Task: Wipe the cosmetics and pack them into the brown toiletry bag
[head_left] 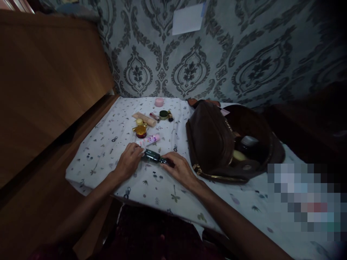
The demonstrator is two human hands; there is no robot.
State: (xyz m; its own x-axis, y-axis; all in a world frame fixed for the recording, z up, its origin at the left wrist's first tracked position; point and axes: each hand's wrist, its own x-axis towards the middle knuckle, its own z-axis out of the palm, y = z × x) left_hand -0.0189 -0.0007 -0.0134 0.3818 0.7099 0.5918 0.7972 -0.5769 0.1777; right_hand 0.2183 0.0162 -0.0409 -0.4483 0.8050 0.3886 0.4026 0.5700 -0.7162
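A dark green bottle [151, 156] lies level between my two hands, just above the patterned cloth. My left hand [129, 161] is closed on its left end, where a bit of white shows at the fingers. Around the narrow neck or cap at the other end, the fingers of my right hand [180, 169] are wrapped. Right behind the bottle lies a pink-and-white tube [149, 140]. Farther back are an amber jar [141, 131], a small yellow pot [139, 122] and a beige tube [146, 119].
To the right stands an unzipped brown bag [211, 141] with items inside. A green-lidded jar [163, 115], a small dark-capped bottle [170, 116] and a pink jar [159, 102] sit toward the wall [162, 54]. A wooden cabinet [54, 83] borders the left side.
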